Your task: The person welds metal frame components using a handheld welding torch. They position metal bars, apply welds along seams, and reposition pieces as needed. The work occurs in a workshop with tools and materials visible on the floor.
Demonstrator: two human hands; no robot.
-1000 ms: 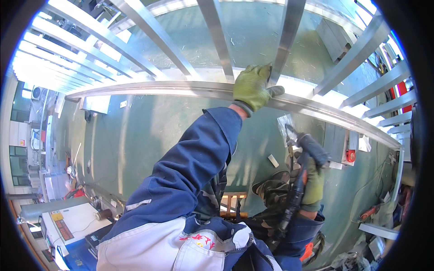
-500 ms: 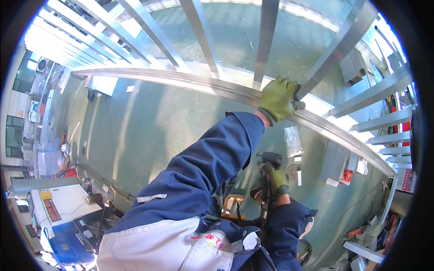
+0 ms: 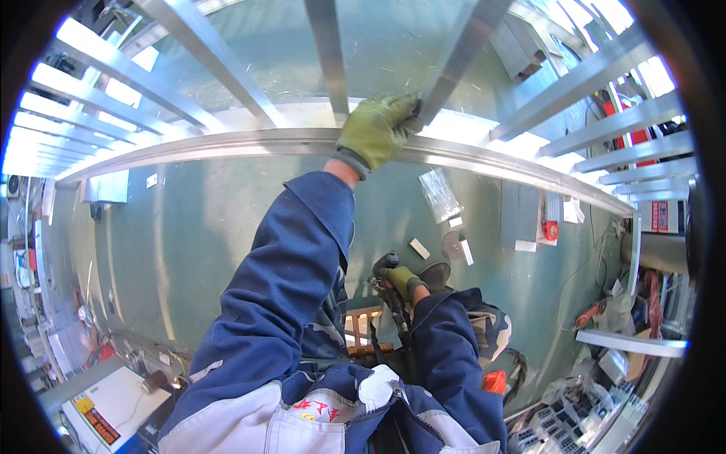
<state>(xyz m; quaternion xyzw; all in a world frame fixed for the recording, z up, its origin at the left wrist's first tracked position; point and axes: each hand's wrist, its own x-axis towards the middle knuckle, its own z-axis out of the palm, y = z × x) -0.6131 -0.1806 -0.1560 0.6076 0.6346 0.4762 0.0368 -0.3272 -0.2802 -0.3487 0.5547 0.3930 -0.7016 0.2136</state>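
Note:
My left hand (image 3: 378, 132), in an olive-green glove, reaches forward to a silver metal railing. Its fingers are curled at the foot of an upright bar (image 3: 456, 64), and the palm lies over the bottom rail (image 3: 257, 144). Nearer my body, my right hand (image 3: 404, 281), gloved alike, is closed around a dark hand-held tool (image 3: 386, 263) with a rounded black end. A black cable or hose (image 3: 399, 316) runs from it toward my waist. The tool's exact kind is not clear. It is held low, apart from the railing.
Beyond the hands lie a clear plastic sheet (image 3: 440, 195), a small pale block (image 3: 420, 247) and a grey box (image 3: 519, 215) on the green floor. At lower left stands a white-topped machine (image 3: 106, 408). Metal profiles (image 3: 560, 424) are heaped at lower right, below an orange power tool (image 3: 588, 315).
The view has swung right, so the railing and both hands appear farther left. My left hand remains at the same bar; my right hand still holds the dark tool, which now shows more sharply.

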